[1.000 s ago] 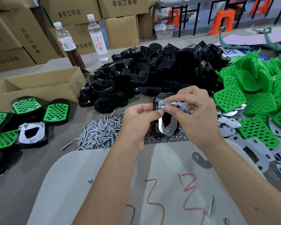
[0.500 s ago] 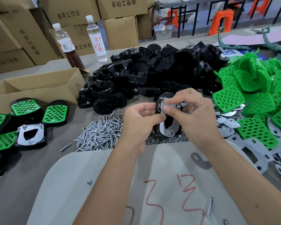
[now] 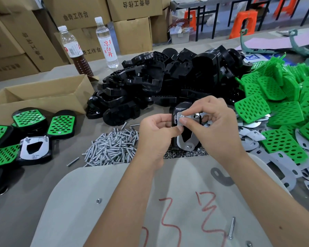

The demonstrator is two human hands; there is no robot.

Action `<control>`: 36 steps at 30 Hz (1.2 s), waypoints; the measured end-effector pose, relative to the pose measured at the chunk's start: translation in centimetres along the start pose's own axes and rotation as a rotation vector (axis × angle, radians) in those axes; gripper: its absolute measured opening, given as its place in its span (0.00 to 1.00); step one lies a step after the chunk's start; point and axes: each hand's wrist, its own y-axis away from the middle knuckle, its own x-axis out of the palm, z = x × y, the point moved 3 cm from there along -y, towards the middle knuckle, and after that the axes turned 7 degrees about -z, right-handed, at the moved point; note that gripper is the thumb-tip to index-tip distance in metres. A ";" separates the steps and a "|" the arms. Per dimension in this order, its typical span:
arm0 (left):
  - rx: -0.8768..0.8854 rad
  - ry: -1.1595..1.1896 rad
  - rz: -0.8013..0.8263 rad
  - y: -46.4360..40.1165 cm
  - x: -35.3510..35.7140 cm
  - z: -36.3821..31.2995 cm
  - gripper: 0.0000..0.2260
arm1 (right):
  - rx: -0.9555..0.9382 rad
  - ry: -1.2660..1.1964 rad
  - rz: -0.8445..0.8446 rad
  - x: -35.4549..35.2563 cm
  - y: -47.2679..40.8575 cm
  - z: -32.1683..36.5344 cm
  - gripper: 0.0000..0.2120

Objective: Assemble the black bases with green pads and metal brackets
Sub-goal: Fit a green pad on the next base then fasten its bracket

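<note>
I hold a black base (image 3: 181, 108) upright at the table's middle, with a shiny metal bracket (image 3: 187, 142) lying against its near face. My left hand (image 3: 157, 132) grips the base's left edge. My right hand (image 3: 214, 125) pinches a small fastener at the bracket's upper left corner; the fingertips hide what it is. A heap of black bases (image 3: 159, 86) lies behind. Green perforated pads (image 3: 278, 104) pile up at the right. Loose metal brackets (image 3: 275, 163) lie under and beside them.
A heap of silver screws (image 3: 112, 147) lies left of my hands, small nuts (image 3: 184, 154) just below them. Finished assemblies (image 3: 34, 138) sit at the left beside an open carton (image 3: 43, 97). Two bottles (image 3: 89, 45) stand behind. A grey board (image 3: 132, 202) with a loose screw (image 3: 231, 228) is nearest me.
My hands and the base have barely shifted. My right fingertips moved slightly on the bracket's upper left corner, still working the small fastener there.
</note>
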 end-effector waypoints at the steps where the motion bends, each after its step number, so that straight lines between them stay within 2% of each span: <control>1: 0.001 -0.002 -0.001 0.0 0.0 0.0 0.11 | -0.007 0.011 -0.005 0.0 0.0 0.1 0.08; 7: 0.004 -0.015 -0.003 -0.1 0.1 0.1 0.12 | -0.017 0.000 0.003 0.2 0.0 0.1 0.09; 13: 0.000 -0.014 0.020 0.2 0.5 0.1 0.11 | -0.019 -0.006 -0.086 -0.1 0.0 0.2 0.08; 19: -0.032 0.027 -0.019 0.3 0.2 -0.1 0.11 | -0.090 0.067 -0.029 -0.1 0.3 0.6 0.05; 26: -0.043 0.015 -0.026 0.5 0.5 -0.1 0.11 | -0.085 0.076 -0.032 0.0 0.1 0.5 0.07; 29: -0.056 0.050 -0.037 0.5 0.4 -0.3 0.11 | -0.069 0.050 -0.033 0.1 0.2 0.5 0.03; 30: -0.066 0.071 -0.046 0.5 0.3 -0.3 0.11 | -0.045 0.033 -0.039 0.1 0.2 0.4 0.05; 32: -0.085 0.102 -0.063 0.4 0.2 -0.3 0.10 | -0.012 -0.019 -0.065 0.1 0.4 0.3 0.18; 33: -0.093 0.108 -0.067 0.4 0.1 -0.3 0.11 | -0.017 -0.045 -0.075 0.0 0.4 0.4 0.21; 36: -0.110 0.107 -0.054 0.5 0.4 -0.2 0.11 | -0.007 -0.091 -0.047 -0.1 0.4 0.6 0.11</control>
